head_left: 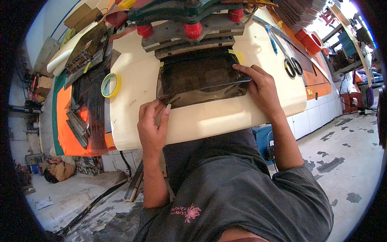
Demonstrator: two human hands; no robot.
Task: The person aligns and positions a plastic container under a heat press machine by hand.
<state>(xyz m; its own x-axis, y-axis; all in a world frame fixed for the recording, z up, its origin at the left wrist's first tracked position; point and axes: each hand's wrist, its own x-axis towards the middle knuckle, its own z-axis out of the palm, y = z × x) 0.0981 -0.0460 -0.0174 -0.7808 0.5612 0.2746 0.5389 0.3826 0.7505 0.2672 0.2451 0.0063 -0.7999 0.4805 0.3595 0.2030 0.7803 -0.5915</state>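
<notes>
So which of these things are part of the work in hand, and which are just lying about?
In the work, it seems:
- dark sheet, at both the left hand and right hand
- cream covering beneath it

Lying about, apparently:
- yellow tape roll
- scissors
- blue pen

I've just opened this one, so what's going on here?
A person has both hands at a dark, glossy sheet lying on a cream-coloured surface. The left hand is at its near left corner, and the right hand is at its right side, index finger on top. The sheet's far edge is by the wooden boards at the green frame. A tape roll lies to the left, scissors and a pen to the right.
</notes>
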